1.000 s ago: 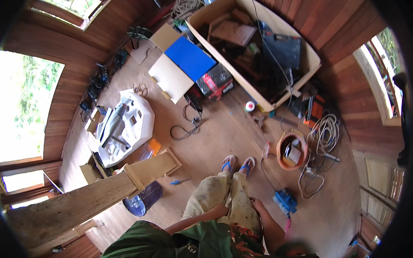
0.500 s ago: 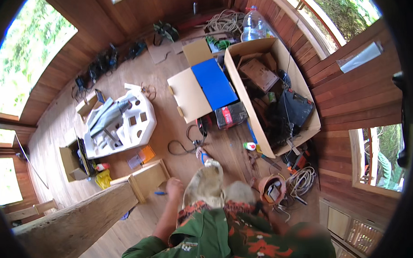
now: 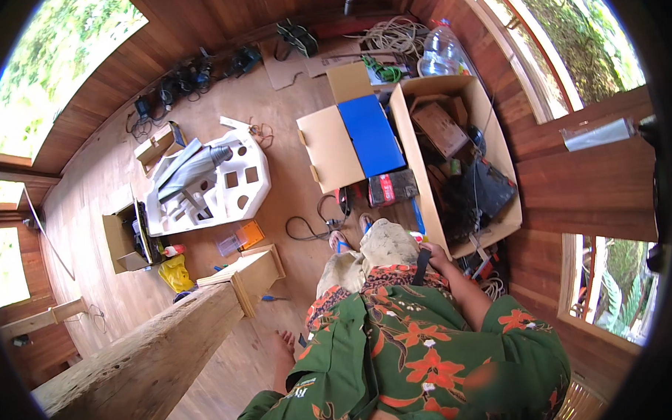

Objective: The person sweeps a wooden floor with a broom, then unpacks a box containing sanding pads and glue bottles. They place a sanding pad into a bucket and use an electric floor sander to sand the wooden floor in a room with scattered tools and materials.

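My right hand (image 3: 437,257) is closed round a black strap-like thing (image 3: 421,266), which hangs down in front of my right thigh. Its exact kind does not show. Low at my left side, my left hand (image 3: 284,345) has its fingers loosely apart and nothing visible in them. A small dark flat piece (image 3: 302,340) shows just beside those fingers, against my clothes. On the floor beyond the left hand lies a blue-handled tool (image 3: 272,298).
A rough timber beam (image 3: 148,350) with a wooden block stands close on my left. Ahead right is a large cardboard box (image 3: 416,163) of tools, beside a blue-and-tan box (image 3: 370,138). White moulded foam packing (image 3: 257,176) lies ahead left. A black cable (image 3: 300,230) loops near my feet.
My body has shifted and turned a little. My right hand has come into sight with the black strap-like thing. My left hand has drawn back toward me, its fingers loosened.
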`<action>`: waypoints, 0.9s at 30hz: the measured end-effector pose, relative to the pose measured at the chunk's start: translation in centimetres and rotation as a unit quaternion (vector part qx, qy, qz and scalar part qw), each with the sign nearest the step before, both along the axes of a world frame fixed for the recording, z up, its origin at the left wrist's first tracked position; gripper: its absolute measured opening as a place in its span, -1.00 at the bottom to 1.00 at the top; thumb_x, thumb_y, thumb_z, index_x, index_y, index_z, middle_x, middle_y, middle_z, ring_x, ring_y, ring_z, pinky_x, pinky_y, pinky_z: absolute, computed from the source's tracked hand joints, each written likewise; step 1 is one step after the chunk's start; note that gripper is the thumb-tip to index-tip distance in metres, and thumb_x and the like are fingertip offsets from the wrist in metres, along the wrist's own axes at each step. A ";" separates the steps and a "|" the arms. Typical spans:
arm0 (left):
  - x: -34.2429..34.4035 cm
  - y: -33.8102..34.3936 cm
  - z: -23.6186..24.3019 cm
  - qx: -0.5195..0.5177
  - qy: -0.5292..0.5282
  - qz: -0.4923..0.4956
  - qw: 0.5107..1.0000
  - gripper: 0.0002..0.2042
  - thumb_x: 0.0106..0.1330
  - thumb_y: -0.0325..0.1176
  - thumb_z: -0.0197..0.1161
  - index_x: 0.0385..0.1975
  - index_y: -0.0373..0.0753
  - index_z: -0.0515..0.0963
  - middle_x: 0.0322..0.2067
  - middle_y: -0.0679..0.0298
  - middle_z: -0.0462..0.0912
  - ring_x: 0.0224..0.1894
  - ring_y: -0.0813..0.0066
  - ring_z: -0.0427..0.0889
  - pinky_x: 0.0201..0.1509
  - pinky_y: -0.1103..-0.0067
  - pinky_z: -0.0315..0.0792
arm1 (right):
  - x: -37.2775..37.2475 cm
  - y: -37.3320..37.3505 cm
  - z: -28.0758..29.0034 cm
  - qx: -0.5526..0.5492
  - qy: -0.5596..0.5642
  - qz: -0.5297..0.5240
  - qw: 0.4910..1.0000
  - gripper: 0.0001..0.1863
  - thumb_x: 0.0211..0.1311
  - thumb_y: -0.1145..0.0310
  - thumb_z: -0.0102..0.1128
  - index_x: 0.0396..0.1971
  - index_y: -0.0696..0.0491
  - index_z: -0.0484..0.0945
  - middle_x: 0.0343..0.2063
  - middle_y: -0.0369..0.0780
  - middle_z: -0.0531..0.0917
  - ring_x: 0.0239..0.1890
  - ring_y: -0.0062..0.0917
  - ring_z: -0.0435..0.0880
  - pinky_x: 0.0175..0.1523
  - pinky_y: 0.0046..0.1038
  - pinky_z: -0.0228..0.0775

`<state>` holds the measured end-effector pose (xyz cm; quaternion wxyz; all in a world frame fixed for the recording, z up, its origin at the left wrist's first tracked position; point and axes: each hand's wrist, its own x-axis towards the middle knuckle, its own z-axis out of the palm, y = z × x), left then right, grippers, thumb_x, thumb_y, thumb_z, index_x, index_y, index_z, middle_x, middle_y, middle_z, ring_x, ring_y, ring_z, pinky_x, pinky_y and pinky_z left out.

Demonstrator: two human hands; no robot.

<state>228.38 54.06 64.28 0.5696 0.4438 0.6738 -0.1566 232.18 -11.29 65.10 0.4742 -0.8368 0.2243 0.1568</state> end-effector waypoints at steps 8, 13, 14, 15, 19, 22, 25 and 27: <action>13.8 -9.3 4.6 -0.031 -0.078 -0.271 0.959 -0.61 0.58 -0.17 0.11 0.28 -0.22 0.45 0.04 0.11 0.70 -0.06 0.32 0.74 0.00 0.39 0.65 | 7.9 1.4 -4.0 -0.033 0.089 -0.007 0.995 -0.55 0.43 0.04 0.14 0.05 0.05 0.72 0.02 -0.02 0.75 0.14 -0.14 0.71 0.24 -0.25 0.51; 27.9 -12.3 10.3 -0.002 -0.152 -0.332 0.931 -0.65 0.58 -0.25 0.18 0.24 -0.26 0.53 -0.13 0.23 0.74 -0.23 0.55 0.71 -0.24 0.62 0.54 | 9.1 1.9 -7.2 -0.014 0.088 -0.032 0.995 -0.57 0.44 0.07 0.12 0.03 0.08 0.71 0.00 -0.05 0.76 0.08 -0.12 0.72 0.19 -0.23 0.53; 30.6 -12.5 11.1 0.022 -0.162 -0.371 0.914 -0.66 0.58 -0.24 0.17 0.24 -0.24 0.54 -0.11 0.23 0.75 -0.20 0.52 0.72 -0.21 0.59 0.53 | 9.1 1.6 -8.0 -0.028 0.064 -0.007 0.998 -0.57 0.44 0.08 0.12 0.02 0.09 0.71 -0.02 -0.05 0.76 0.08 -0.11 0.72 0.19 -0.22 0.53; 33.6 -12.8 11.5 0.046 -0.159 -0.405 0.899 -0.66 0.59 -0.23 0.16 0.24 -0.22 0.55 -0.09 0.22 0.75 -0.17 0.50 0.73 -0.18 0.57 0.53 | 9.1 0.9 -8.8 -0.044 0.040 0.018 0.998 -0.58 0.44 0.08 0.12 0.00 0.10 0.71 -0.03 -0.05 0.76 0.07 -0.09 0.72 0.19 -0.21 0.52; 44.9 -15.6 9.5 0.087 -0.191 -0.513 0.832 -0.68 0.58 -0.24 0.16 0.20 -0.22 0.58 -0.13 0.24 0.76 -0.20 0.49 0.72 -0.20 0.58 0.53 | 10.0 -1.5 -10.1 -0.033 0.102 -0.035 0.994 -0.60 0.44 0.09 0.14 -0.03 0.11 0.71 -0.04 -0.04 0.76 0.07 -0.08 0.71 0.19 -0.24 0.51; 54.3 -21.2 3.2 0.001 -0.248 -0.486 0.838 -0.67 0.56 -0.28 0.21 0.22 -0.26 0.56 -0.16 0.23 0.77 -0.29 0.53 0.68 -0.26 0.59 0.56 | 12.5 -1.6 -8.5 0.137 0.209 -0.231 0.940 -0.51 0.50 0.01 0.14 0.08 0.14 0.68 -0.01 -0.10 0.76 0.05 -0.31 0.70 0.20 -0.35 0.48; 61.7 -27.4 -4.7 -0.030 -0.283 -0.568 0.773 -0.65 0.54 -0.25 0.22 0.22 -0.26 0.54 -0.16 0.22 0.74 -0.20 0.44 0.72 -0.14 0.55 0.59 | 16.4 0.8 -6.3 0.258 0.216 -0.178 0.925 -0.44 0.56 -0.01 0.07 0.24 0.15 0.60 0.06 -0.15 0.73 0.13 -0.47 0.64 0.24 -0.36 0.46; 66.7 -32.0 -11.0 -0.081 -0.203 -0.674 0.705 -0.64 0.52 -0.26 0.21 0.22 -0.26 0.54 -0.13 0.19 0.73 -0.11 0.39 0.73 -0.04 0.44 0.62 | 18.3 3.8 -5.5 0.233 0.237 -0.108 0.937 -0.43 0.57 -0.01 0.06 0.28 0.15 0.56 0.10 -0.12 0.72 0.16 -0.43 0.64 0.27 -0.34 0.46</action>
